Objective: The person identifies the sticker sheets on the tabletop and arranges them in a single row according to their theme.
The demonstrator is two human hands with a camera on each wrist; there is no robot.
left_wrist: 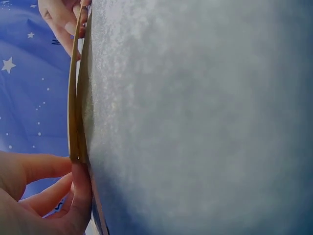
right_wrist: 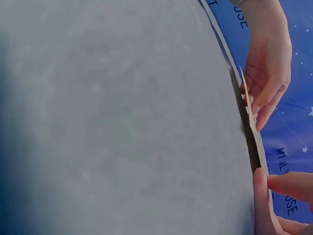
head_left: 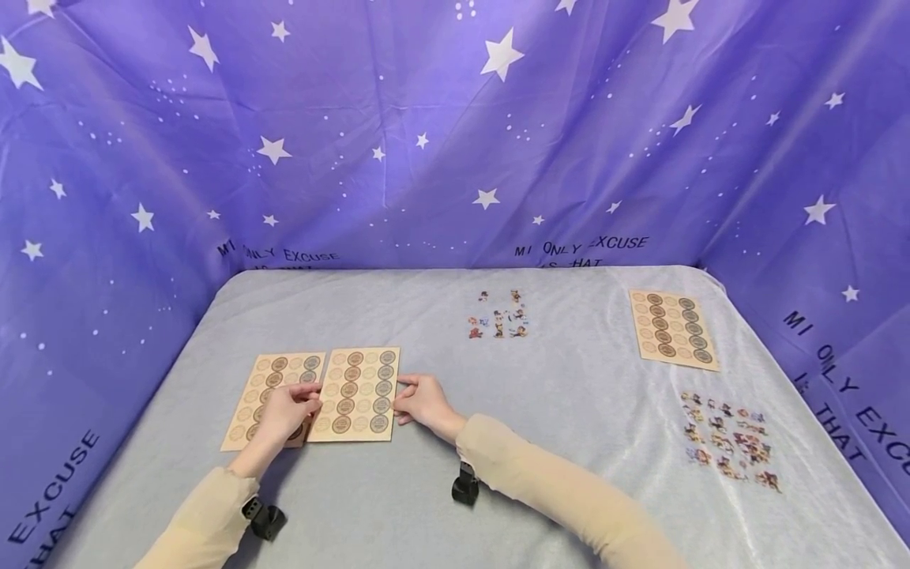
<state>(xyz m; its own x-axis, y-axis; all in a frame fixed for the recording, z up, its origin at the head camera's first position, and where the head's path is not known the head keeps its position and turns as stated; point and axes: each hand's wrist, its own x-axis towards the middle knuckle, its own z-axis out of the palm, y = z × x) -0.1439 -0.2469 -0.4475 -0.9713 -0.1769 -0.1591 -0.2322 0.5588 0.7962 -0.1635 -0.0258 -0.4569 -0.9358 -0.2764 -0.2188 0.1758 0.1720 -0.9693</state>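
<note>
My left hand (head_left: 286, 412) pinches the left edge of a tan sheet printed with round badges (head_left: 354, 395), and my right hand (head_left: 424, 405) pinches its right edge. The left wrist view shows this sheet (left_wrist: 73, 107) edge-on, slightly bowed, between the thumb and fingers of the left hand (left_wrist: 49, 191). A narrow gap shows beneath part of it. A similar tan sheet (head_left: 245, 395) lies to the left, partly covered by my left hand. From the right wrist view, the right hand (right_wrist: 281, 200) is cut off by the frame edge.
A third tan sheet (head_left: 671, 330) lies at the table's far right. Cartoon figure stickers lie in a small group (head_left: 499, 316) at the back middle and a larger group (head_left: 732, 442) at the right. Purple star-patterned cloth (head_left: 426, 95) rises behind the grey-covered table (head_left: 554, 395).
</note>
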